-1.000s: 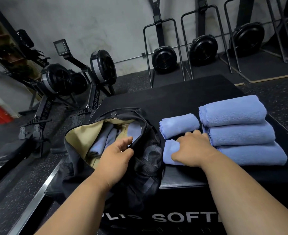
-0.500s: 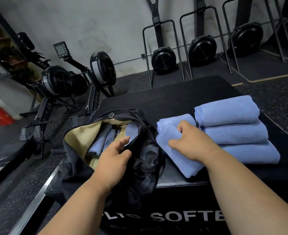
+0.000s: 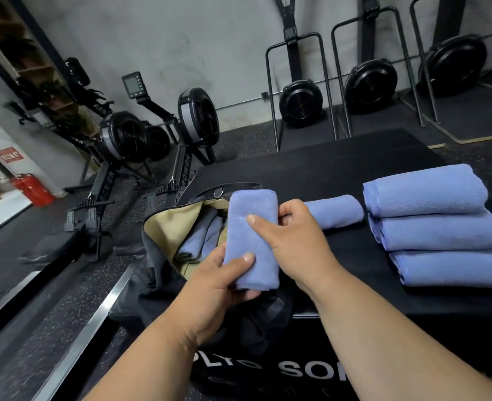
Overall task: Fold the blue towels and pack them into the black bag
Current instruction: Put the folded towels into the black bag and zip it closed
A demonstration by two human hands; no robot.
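Observation:
A folded blue towel (image 3: 252, 224) is held lengthwise above the open black bag (image 3: 158, 273). My left hand (image 3: 221, 282) grips its near end, thumb on top. My right hand (image 3: 294, 241) grips its right side, thumb across the top. The bag has a tan lining and holds blue towels (image 3: 204, 241) inside. Another folded blue towel (image 3: 334, 211) lies on the black soft box (image 3: 325, 169) just right of my hands. Further right, three larger folded blue towels (image 3: 438, 227) lie stacked in steps.
The bag hangs over the box's left front corner. Rowing machines (image 3: 129, 140) stand on the floor to the left, and more exercise machines (image 3: 302, 102) line the back wall. A red fire extinguisher (image 3: 32, 191) stands at far left.
My right hand lifted the near small towel off the box and carried it left over the bag. My left hand left the bag's rim and took hold of the towel's near end.

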